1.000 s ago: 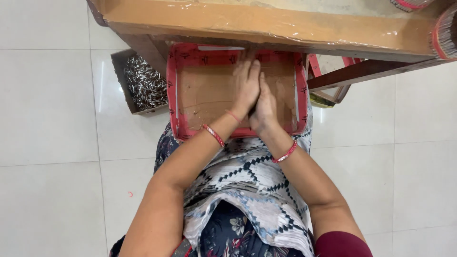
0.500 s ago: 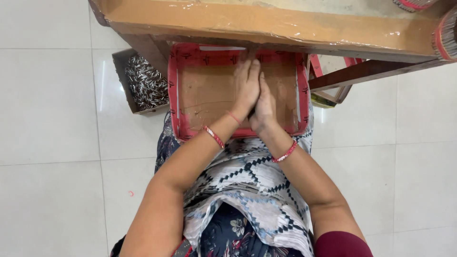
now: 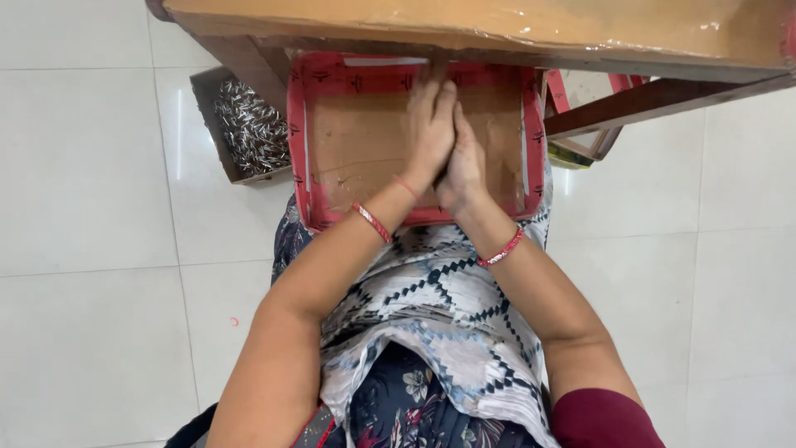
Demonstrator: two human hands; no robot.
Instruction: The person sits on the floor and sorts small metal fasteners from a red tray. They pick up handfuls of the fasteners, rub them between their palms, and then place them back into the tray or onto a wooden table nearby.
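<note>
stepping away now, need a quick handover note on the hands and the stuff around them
Left hand: flat, palm down inside the red-rimmed cardboard tray, no grip on anything.
Right hand: pressed against the left one in the same tray, also holding nothing.
The tray rests on the person's lap, partly under the wooden table.
A small box of shiny metal pieces sits on the floor to the left, untouched.
The tray's visible floor looks bare; whether anything lies under the palms cannot be seen.

Both hands have slid slightly forward inside the shallow red-rimmed cardboard tray (image 3: 348, 158): the left hand (image 3: 429, 133) now reaches its fingertips to the far rim, the right hand (image 3: 463, 162) pressed alongside it.
</note>
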